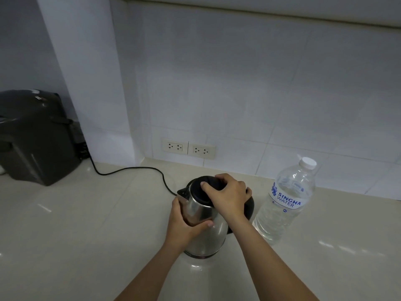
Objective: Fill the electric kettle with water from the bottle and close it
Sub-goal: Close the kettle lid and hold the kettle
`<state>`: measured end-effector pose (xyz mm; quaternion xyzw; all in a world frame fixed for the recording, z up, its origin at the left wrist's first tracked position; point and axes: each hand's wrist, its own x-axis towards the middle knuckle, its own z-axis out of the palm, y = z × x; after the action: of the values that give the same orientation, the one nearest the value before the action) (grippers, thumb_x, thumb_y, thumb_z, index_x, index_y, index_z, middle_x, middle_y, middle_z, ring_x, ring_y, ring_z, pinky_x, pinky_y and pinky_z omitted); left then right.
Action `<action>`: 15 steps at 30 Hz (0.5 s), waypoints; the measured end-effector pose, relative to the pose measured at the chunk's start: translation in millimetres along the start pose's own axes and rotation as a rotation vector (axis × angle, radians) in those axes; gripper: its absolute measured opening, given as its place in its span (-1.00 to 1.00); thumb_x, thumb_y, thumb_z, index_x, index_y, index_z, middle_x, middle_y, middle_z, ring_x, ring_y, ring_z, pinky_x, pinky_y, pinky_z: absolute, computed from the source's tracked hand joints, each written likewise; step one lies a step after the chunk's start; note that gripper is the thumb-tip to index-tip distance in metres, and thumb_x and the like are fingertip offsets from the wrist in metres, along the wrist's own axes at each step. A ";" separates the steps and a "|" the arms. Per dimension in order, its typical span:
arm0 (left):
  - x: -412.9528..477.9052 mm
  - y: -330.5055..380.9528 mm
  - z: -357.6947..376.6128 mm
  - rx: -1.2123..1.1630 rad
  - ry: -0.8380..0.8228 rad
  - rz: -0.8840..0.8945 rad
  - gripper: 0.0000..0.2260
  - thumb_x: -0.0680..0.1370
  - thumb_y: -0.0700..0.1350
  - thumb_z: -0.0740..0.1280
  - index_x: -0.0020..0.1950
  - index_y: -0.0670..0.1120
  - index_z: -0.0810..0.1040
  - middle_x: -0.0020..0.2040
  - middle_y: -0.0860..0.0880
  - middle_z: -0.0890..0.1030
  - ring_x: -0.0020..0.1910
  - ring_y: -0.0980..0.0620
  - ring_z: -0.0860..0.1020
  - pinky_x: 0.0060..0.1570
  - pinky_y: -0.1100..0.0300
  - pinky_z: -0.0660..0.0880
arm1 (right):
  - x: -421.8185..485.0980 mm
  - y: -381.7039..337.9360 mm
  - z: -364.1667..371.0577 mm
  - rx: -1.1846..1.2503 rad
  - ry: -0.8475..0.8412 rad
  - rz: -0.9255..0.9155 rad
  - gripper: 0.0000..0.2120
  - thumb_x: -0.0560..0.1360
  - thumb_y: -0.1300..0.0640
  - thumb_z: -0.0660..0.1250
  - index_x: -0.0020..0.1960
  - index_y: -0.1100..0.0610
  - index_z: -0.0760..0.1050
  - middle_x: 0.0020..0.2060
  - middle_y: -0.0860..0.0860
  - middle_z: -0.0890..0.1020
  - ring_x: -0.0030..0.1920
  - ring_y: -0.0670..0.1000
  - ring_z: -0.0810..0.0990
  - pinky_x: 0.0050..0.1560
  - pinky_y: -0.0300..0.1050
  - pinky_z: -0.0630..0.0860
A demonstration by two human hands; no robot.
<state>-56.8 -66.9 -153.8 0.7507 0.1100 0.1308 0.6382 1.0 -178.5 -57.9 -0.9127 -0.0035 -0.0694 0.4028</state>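
A stainless steel electric kettle with a black lid stands on the pale countertop. My left hand wraps around its steel body just below the spout. My right hand lies over the lid, fingers curled around its rim, and hides most of the black handle. The lid sits down on the kettle. To the right stands a clear plastic water bottle with a white cap screwed on and a blue-lettered label, holding water.
A black power cord runs from the kettle toward a dark thermo pot at the far left. Two wall sockets sit in the tiled wall behind. The glossy countertop spreads left and in front.
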 end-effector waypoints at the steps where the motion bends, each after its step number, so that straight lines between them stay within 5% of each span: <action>1: 0.6 -0.2 0.1 0.003 -0.001 -0.002 -0.29 0.06 0.17 0.59 0.07 0.27 0.27 0.15 0.08 0.50 0.15 0.07 0.51 0.09 0.11 0.53 | -0.2 0.0 0.7 0.004 0.006 0.001 -0.56 0.40 -0.20 0.43 0.19 -0.01 0.61 0.09 -0.02 0.66 0.28 0.07 0.45 0.48 0.12 0.09; 8: 1.4 -2.1 0.1 0.004 0.012 -0.008 -0.31 0.06 0.16 0.59 0.05 0.28 0.27 0.14 0.05 0.52 0.13 0.05 0.53 0.06 0.13 0.53 | -0.1 -1.4 2.0 -0.110 -0.026 -0.031 -0.51 0.40 -0.27 0.36 0.22 -0.03 0.54 0.14 -0.06 0.65 0.27 0.06 0.46 0.46 0.15 0.11; 15: 1.9 -1.9 1.2 -0.004 0.022 0.006 -0.36 0.07 0.13 0.61 -0.03 0.31 0.29 0.08 0.01 0.53 0.08 0.02 0.55 -0.04 0.19 0.51 | -7.0 -9.4 5.5 -0.359 -0.123 -0.039 -0.37 0.48 -0.35 0.14 0.38 0.04 0.39 0.30 0.02 0.56 0.43 0.18 0.35 0.50 0.39 -0.07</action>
<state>-54.6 -67.1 -155.7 0.7483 0.1143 0.1412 0.6380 -5.9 -167.7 -55.5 -0.9721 -0.0336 -0.0208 0.2312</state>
